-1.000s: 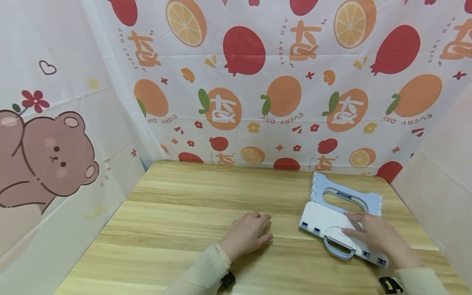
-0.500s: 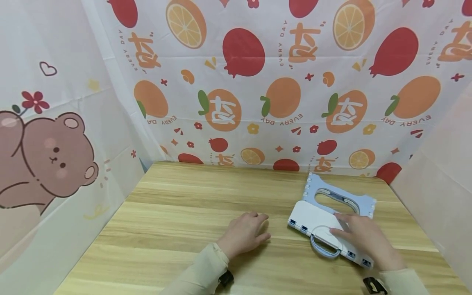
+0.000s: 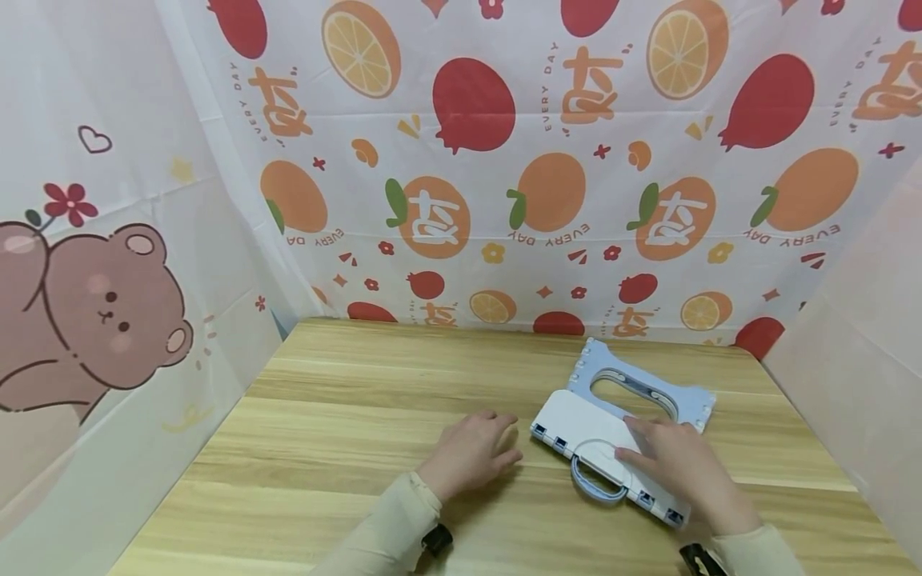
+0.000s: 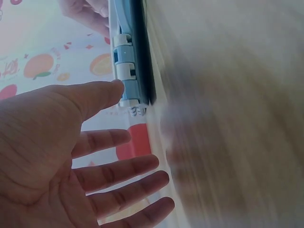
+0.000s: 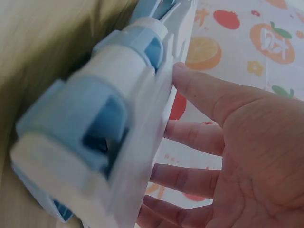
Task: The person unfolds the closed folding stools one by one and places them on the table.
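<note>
A folded step stool [image 3: 576, 420], with white and light-blue panels, lies flat on the table right of the middle. Its blue loop handle [image 3: 599, 490] faces the front edge. My right hand [image 3: 684, 464] lies over the white panel. In the right wrist view its fingers [image 5: 190, 180] are stretched out and touch the panel, beside the stool's hinged edge [image 5: 114, 64]. Just left of the stool is my left hand [image 3: 468, 456], fingers apart and loosely extended. The left wrist view has its thumb [image 4: 102, 95] at the stool's hinged end [image 4: 126, 71]; contact is hard to tell.
The wooden table [image 3: 324, 384] reaches back to a hanging cloth [image 3: 475, 104] printed with fruit. A bear-printed cloth [image 3: 115, 304] hangs on the left, and a pale cloth [image 3: 857, 344] bounds the right side.
The step stool has slid leftward over the table, with my right hand moving along on it. My left hand stays nearly in place, and the gap between it and the stool has narrowed.
</note>
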The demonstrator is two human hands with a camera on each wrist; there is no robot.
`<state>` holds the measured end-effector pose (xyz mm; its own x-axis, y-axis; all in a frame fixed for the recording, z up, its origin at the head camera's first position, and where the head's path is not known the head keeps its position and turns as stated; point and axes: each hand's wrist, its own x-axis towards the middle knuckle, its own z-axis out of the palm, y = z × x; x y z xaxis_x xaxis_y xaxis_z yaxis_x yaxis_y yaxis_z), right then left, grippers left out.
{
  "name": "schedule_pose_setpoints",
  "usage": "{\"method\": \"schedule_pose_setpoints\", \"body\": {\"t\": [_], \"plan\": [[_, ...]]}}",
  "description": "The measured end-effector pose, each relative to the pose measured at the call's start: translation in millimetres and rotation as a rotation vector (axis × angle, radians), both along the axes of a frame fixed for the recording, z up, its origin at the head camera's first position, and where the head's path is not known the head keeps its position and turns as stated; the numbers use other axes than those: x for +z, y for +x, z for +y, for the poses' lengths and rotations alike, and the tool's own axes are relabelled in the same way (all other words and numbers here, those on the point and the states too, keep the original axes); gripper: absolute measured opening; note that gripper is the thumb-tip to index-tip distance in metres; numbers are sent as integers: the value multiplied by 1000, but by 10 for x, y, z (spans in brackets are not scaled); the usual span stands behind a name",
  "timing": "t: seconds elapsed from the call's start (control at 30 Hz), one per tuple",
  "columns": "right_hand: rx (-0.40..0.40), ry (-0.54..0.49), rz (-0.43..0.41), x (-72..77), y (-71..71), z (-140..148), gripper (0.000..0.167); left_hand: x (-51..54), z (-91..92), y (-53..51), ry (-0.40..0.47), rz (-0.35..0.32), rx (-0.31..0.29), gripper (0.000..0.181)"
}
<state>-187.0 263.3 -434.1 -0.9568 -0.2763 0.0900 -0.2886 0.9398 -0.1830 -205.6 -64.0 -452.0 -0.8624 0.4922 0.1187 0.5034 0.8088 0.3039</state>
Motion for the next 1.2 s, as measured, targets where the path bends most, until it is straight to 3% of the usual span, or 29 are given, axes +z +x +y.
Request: {"method": "schedule_pose_setpoints", "body": {"t": [0.4, 0.67, 0.9, 1.2], "plan": [[54, -44, -3, 46, 73, -301, 59, 28, -69, -46, 26, 11, 30, 55], [73, -69, -8, 74, 132, -473, 58, 58, -143, -99, 25, -23, 74, 57], [82, -113, 18, 50, 179, -598, 52, 49, -216, -156, 29, 12, 95, 56], [71, -115, -23, 31, 235, -711, 57, 86, -301, -202, 65, -26, 117, 56]]}}
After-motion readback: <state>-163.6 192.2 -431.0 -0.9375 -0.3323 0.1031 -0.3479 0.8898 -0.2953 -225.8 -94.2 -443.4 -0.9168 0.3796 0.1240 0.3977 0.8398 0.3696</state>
